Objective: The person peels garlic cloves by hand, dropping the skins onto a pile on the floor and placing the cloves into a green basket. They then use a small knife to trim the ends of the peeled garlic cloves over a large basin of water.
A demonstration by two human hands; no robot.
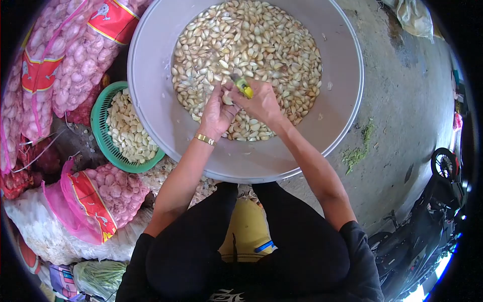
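My left hand point(216, 117) is closed in a pinch on a garlic clove point(227, 98) above the near part of a wide grey basin point(338, 65). My right hand point(262, 103) grips a yellow-green box cutter point(244, 87), its tip pointing up and to the left. Both hands are close together, and the right fingers partly cover the clove. Below them, a mass of unpeeled garlic cloves point(251, 45) fills the bottom of the basin, with water seeming to lie among them. To the left, a green basket point(98, 132) holds pale peeled cloves point(128, 131).
Mesh sacks of garlic bulbs point(80, 65) lean at the upper left, and a smaller pink sack point(118, 191) lies below the basket. Garlic skins cover the floor by the basin. A motorcycle point(422, 236) stands at the right on the concrete.
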